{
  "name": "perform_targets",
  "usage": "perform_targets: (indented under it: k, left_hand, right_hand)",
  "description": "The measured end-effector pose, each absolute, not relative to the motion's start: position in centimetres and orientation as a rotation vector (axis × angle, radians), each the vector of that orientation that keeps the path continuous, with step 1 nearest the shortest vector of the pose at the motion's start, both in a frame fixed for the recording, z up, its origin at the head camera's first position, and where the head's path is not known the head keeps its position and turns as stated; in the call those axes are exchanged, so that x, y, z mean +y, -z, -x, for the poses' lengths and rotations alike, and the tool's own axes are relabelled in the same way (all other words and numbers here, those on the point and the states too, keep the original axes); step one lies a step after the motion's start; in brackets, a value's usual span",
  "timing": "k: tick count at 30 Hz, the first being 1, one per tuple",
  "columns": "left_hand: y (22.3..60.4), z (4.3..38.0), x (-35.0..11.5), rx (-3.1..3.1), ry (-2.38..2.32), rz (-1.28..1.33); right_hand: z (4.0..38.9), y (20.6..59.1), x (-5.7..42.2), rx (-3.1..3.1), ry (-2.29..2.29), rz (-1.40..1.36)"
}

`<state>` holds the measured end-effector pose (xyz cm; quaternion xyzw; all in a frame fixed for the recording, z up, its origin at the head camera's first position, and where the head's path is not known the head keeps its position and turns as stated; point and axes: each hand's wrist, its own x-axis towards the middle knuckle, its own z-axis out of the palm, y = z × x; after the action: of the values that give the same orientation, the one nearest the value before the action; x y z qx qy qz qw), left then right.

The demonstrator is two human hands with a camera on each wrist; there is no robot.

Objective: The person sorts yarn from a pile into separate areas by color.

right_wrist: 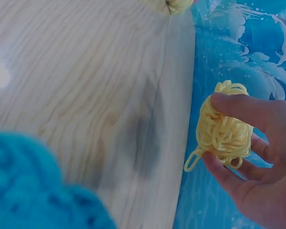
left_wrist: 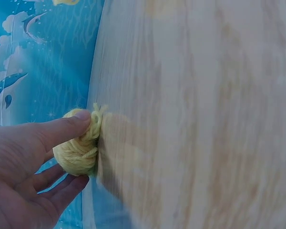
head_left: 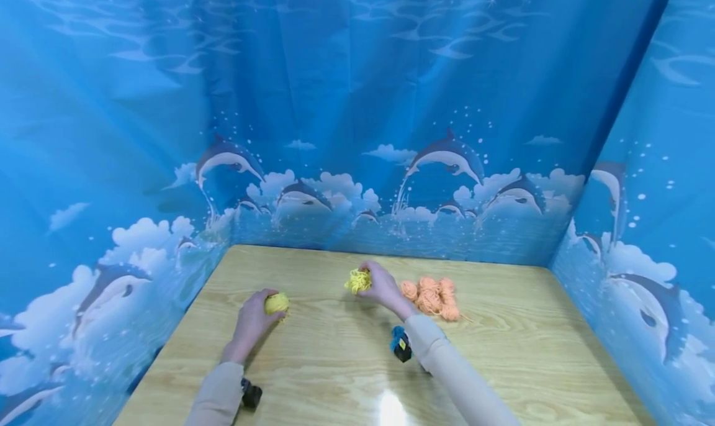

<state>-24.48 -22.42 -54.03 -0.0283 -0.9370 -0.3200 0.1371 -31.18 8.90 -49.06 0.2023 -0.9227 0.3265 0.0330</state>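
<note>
At the left of the table, my left hand [head_left: 257,320] grips a pale yellow ball of yarn [left_wrist: 76,155]. In the left wrist view the thumb lies on its upper side and fingertips are under it; the ball appears at the tabletop. My right hand [head_left: 385,286] pinches a second yellow ball of yarn [right_wrist: 224,126] between thumb and fingers. Loose loops stick out of this one, and it is held above the table, its shadow apart from it. Just right of the right hand lie several peach balls of yarn [head_left: 429,297], bunched together.
A blue, knobbly, yarn-like thing [head_left: 397,337] is beside the black camera [head_left: 402,350] at the right wrist. Another black camera [head_left: 251,394] is at the left wrist. The wooden table [head_left: 324,351] meets blue dolphin-print curtains [head_left: 357,134] at its back and sides.
</note>
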Motion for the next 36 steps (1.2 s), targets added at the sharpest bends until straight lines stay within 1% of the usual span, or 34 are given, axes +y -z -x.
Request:
perform_targets:
  k: [12, 20, 31, 36]
  left_hand:
    - [54.1, 24.3, -22.5, -2.675, 0.91, 0.109]
    - [54.1, 24.6, -22.4, -2.683, 1.003, 0.077]
    - [52.3, 25.5, -20.8, -2.602, 1.232, 0.167]
    - [51.9, 26.1, -20.1, -2.586, 1.258, 0.217]
  right_hand:
    - [30.6, 50.2, 10.4, -2.959, -0.967, -0.696]
    - [30.1, 51.1, 10.7, -2.996, -0.994, -0.735]
    - [30.1, 51.5, 10.9, -3.001, -1.005, -0.751]
    - [30.1, 51.5, 11.0, -3.008, -1.042, -0.763]
